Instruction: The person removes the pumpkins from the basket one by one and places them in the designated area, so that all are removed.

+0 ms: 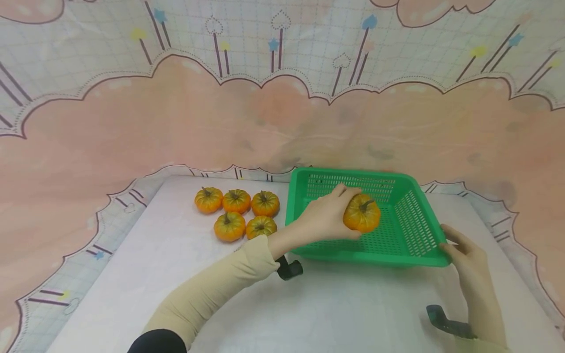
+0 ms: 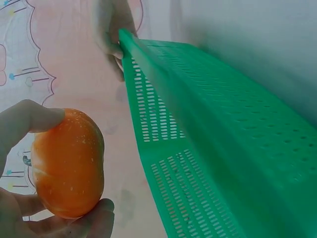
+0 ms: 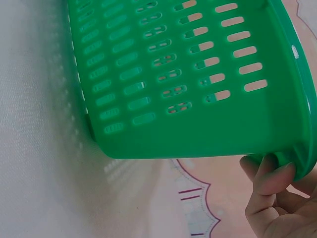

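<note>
My left hand grips a small orange pumpkin with a short stem and holds it over the green plastic basket. In the left wrist view, the thumb lies on one side of the pumpkin and the fingers on the other. The right hand pinches the basket's rim at its near right corner; the right wrist view has its fingers curled under that rim. No other pumpkin shows inside the basket. Left of it, several more pumpkins stand on the table in two rows, one partly behind the left forearm.
A white cloth covers the table. Behind it hangs a patterned pink and white backdrop, which also borders the table's sides. Each wrist wears a black strap camera, such as the left wrist camera.
</note>
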Available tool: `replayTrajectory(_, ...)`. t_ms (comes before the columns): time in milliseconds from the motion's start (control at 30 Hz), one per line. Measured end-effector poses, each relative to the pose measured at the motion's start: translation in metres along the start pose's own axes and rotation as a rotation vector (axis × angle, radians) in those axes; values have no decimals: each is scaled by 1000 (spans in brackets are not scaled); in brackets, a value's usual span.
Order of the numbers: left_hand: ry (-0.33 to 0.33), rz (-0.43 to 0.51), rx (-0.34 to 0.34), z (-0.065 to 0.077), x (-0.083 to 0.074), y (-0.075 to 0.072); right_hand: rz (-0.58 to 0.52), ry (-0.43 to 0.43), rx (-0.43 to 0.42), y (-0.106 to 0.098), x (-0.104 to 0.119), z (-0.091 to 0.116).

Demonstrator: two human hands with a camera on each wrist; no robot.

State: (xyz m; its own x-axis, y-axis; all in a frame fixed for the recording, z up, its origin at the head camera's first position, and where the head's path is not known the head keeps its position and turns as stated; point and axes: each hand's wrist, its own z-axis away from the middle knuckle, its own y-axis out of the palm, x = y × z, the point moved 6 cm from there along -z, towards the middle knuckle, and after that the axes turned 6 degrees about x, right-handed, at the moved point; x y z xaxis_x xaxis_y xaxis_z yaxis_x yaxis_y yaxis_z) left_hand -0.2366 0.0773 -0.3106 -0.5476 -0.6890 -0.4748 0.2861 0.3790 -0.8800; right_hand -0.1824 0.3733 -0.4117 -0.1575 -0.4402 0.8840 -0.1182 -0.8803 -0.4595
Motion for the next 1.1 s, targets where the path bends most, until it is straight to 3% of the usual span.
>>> replayTrajectory(467,-63,24,-44,33,36,-9,45,16,1,0,-3,-1)
replayTrajectory(1100,-219,42,-159,85,91,-27,25,16,4,0,0,-1)
